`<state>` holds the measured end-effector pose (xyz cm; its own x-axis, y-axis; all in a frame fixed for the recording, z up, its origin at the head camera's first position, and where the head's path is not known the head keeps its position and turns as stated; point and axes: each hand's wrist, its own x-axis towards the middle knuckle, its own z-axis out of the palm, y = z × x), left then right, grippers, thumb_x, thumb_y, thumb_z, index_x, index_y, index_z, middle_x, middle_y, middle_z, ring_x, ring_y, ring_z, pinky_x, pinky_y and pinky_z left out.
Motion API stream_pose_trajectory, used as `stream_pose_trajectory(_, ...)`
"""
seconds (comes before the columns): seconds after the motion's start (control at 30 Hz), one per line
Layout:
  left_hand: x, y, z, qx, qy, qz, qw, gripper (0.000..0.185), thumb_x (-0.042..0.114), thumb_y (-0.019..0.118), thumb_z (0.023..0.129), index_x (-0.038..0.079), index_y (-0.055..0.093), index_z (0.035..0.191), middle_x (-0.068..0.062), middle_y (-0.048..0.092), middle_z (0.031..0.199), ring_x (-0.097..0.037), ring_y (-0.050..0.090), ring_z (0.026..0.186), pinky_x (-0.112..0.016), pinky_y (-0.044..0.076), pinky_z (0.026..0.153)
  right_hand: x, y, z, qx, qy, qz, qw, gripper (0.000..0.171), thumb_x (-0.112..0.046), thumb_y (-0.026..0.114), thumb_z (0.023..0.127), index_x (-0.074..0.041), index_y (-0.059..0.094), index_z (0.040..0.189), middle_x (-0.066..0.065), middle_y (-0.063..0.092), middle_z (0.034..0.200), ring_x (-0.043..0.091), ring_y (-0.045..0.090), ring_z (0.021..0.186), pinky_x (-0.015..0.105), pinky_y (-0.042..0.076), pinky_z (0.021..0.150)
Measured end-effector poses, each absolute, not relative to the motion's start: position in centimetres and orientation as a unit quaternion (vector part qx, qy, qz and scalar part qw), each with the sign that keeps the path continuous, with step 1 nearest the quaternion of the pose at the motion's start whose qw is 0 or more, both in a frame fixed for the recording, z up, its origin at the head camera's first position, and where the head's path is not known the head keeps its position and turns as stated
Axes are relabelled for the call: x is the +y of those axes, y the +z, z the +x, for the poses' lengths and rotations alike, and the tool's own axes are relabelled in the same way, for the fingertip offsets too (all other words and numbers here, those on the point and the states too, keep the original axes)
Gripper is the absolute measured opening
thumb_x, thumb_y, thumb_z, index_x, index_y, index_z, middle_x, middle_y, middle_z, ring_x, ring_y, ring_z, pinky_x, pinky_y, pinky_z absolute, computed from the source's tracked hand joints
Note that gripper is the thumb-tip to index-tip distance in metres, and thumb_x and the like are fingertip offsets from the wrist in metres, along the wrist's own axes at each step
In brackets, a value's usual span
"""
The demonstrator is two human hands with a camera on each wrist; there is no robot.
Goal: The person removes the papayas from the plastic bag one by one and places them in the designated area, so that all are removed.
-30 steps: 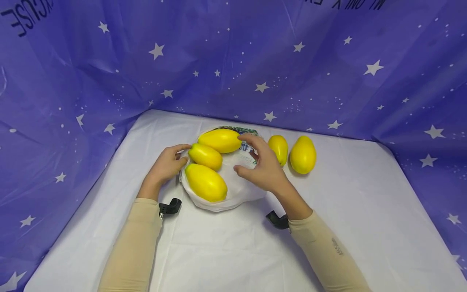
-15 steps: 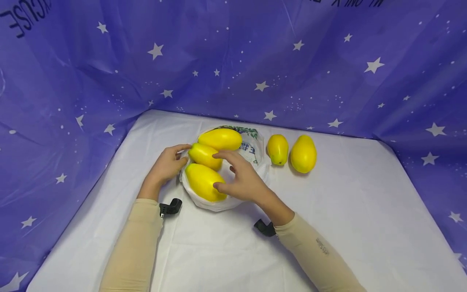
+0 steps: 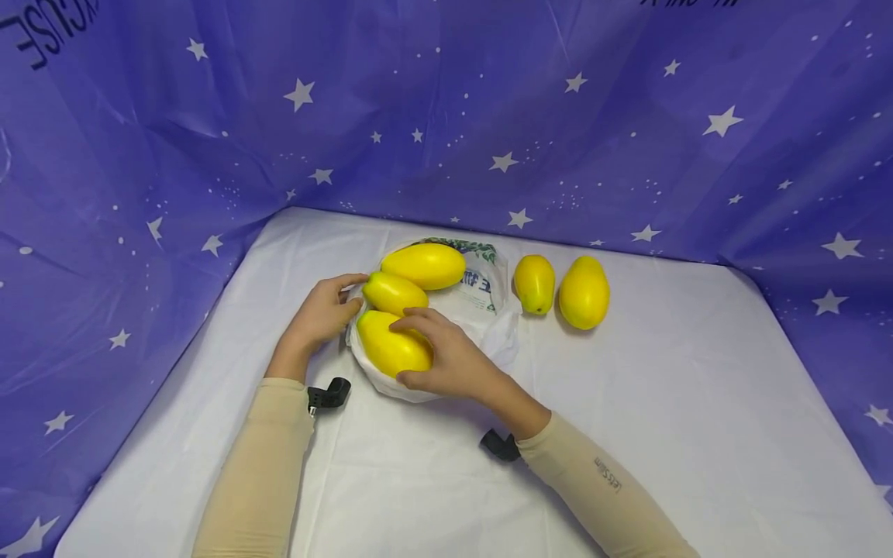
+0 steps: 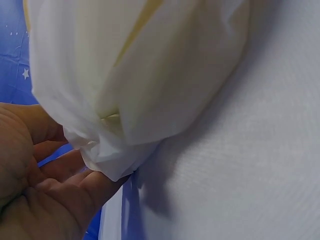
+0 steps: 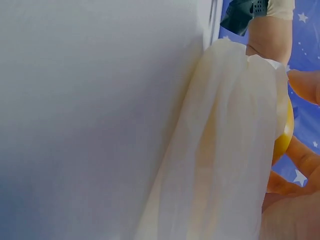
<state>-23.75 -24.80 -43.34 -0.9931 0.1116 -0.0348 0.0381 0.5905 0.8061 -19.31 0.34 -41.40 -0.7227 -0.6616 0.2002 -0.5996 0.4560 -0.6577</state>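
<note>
A white plastic bag point(image 3: 470, 298) with green and blue print lies on the table, three yellow papayas within its opening. My left hand point(image 3: 322, 314) pinches the bag's left edge; in the left wrist view its thumb and fingers point(image 4: 107, 187) are at the gathered plastic. My right hand point(image 3: 449, 355) curves around the right end of the front papaya point(image 3: 387, 345), thumb on the near side, fingers on top. Behind it lie a smaller papaya point(image 3: 394, 293) and a longer one point(image 3: 425, 266). In the right wrist view the bag point(image 5: 225, 150) hides most of the fruit.
Two more papayas, a smaller one point(image 3: 535, 283) and a larger one point(image 3: 584, 293), lie right of the bag. The table point(image 3: 670, 387) has a white cloth. A purple star-printed sheet point(image 3: 446, 116) rises behind and at both sides.
My right hand has moved left and toward me, from beside the rear papaya, over the middle one, onto the front papaya. The left hand has stayed at the bag's edge.
</note>
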Motion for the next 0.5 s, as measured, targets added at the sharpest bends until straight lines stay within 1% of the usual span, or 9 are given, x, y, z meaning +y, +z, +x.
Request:
stream_pose_trajectory(0.17,-24.76,-43.37,-23.85,0.892,0.449,0.043,0.042,0.044,0.012,0.053,0.098,0.011,0.051,0.142,-0.014,0.044,0.147,-0.037,0.041,0.134,-0.050,0.033,0.111,0.20,-41.47,-19.18,0.855,-0.367,-0.365,0.042,0.063,-0.028,0.083,0.071,-0.019,0.058,0.128,0.005,0.047,0.140,0.018,0.044,0.128,0.039,0.040,0.107)
stream_pose_trajectory(0.4,-24.86,-43.37,-23.88,0.892,0.447,0.048,0.041,0.044,0.011,0.053,0.097,0.010,0.052,0.141,-0.015,0.046,0.146,-0.039,0.042,0.133,-0.051,0.033,0.111,-0.22,-41.96,-19.36,0.855,-0.372,-0.359,0.039,0.064,-0.026,0.085,0.070,-0.021,0.053,0.125,-0.004,0.051,0.132,0.011,0.046,0.121,0.035,0.041,0.105)
stream_pose_trajectory(0.5,-24.87,-43.38,-23.85,0.892,0.447,0.048,0.043,0.044,0.011,0.053,0.097,0.010,0.052,0.141,-0.015,0.046,0.146,-0.038,0.041,0.134,-0.051,0.033,0.111,-0.24,-41.96,-19.26,0.856,-0.372,-0.356,0.035,0.064,-0.025,0.086,0.070,-0.021,0.053,0.125,-0.006,0.052,0.129,0.011,0.047,0.119,0.034,0.043,0.103)
